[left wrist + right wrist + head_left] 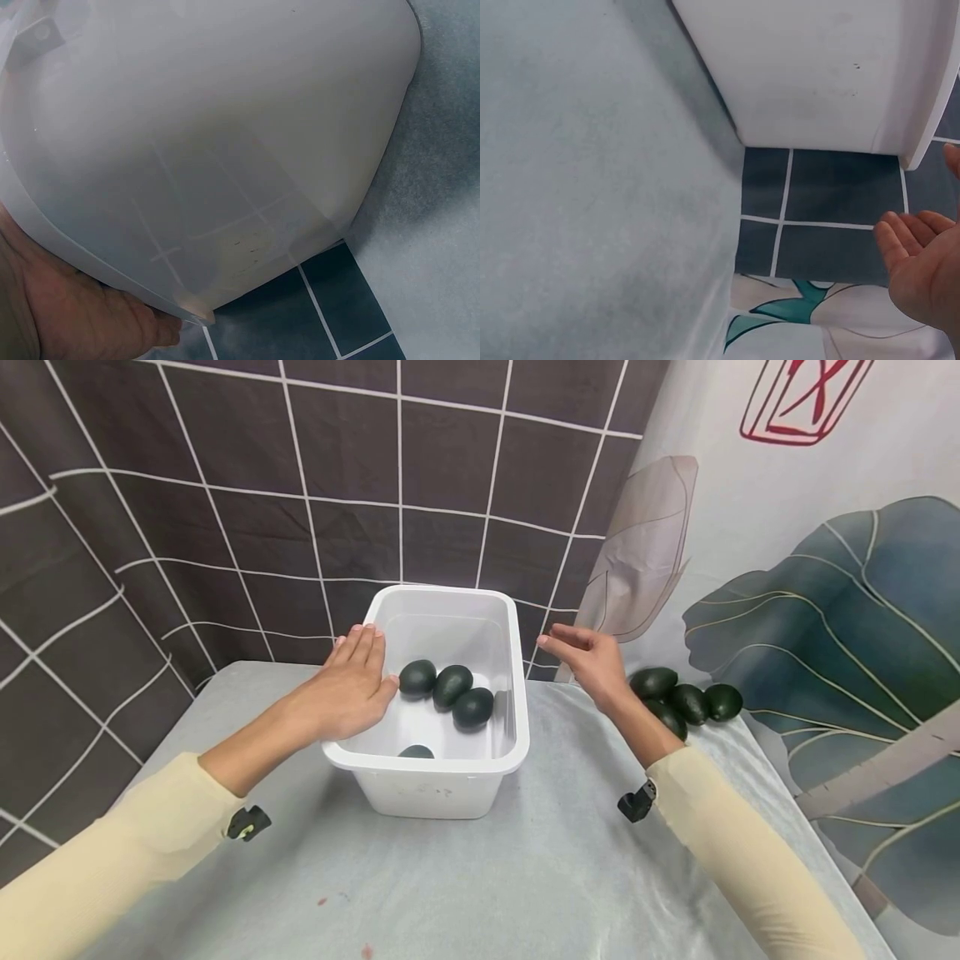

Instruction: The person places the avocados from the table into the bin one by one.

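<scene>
While the left hand [352,689] lay flat across the left rim of the white, rounded-corner plastic tub [427,765], the right hand [592,664] hung to the tub's right, apart from it.

Head view: tub stood mid-scene on the pale grey cloth-covered table [450,885]. Left fingers were straight, thumb over the opening, no grip. Right fingers were slightly bent, holding nothing. Three dark green, smooth, egg-shaped fruits [453,686] sat grouped in the tub; a fourth dark green fruit [416,752] was mostly hidden by the near wall. Another cluster of dark green oval fruits [688,703] lay on the table at far right, beyond the right forearm, which covered part of it.

Left wrist view: hand ran along the rim, palm at the edge; couldn't tell how hard it pressed.

Right wrist view: palm faced the tub, fingers loose, clear gap to the wall.

My read: steadying or squaring the tub. Doing that well called for both palms at matching height on opposite sides, light even pressure, and slow motion, since loose round fruits could roll.
</scene>
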`<control>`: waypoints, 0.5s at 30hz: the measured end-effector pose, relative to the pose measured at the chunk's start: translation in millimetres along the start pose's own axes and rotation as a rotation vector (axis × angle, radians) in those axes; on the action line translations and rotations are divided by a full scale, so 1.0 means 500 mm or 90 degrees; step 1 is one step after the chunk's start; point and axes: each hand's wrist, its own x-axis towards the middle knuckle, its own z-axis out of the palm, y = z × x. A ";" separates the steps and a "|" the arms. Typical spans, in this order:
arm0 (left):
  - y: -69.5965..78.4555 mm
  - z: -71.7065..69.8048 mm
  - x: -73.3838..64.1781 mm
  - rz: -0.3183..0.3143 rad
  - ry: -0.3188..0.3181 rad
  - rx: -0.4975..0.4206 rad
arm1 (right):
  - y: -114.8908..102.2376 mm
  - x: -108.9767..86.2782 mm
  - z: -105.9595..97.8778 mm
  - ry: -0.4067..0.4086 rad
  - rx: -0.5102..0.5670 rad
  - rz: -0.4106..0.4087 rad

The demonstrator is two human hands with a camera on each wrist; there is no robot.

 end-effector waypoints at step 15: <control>0.001 0.001 0.002 -0.001 -0.001 0.004 | 0.016 -0.009 -0.027 -0.015 -0.015 0.006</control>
